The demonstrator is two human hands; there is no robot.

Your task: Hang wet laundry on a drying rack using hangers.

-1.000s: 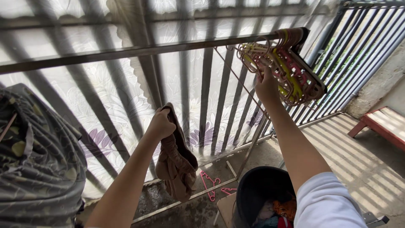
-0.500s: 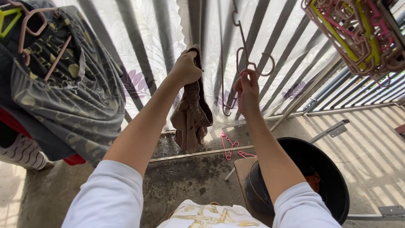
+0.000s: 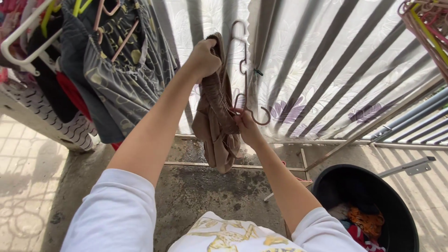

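At nine to eleven o'clock, dark patterned clothes point(image 3: 116, 60) hang on hangers. Toward twelve, the left hand point(image 3: 204, 58) is clenched around the top of a brown garment point(image 3: 217, 121), which droops to centre frame. Just right of it, the right hand point(image 3: 245, 125) pinches a thin metal hanger point(image 3: 245, 70). Threading goes best, I judge, with the cloth opened flat first. At four o'clock sits a black tub point(image 3: 396, 205).
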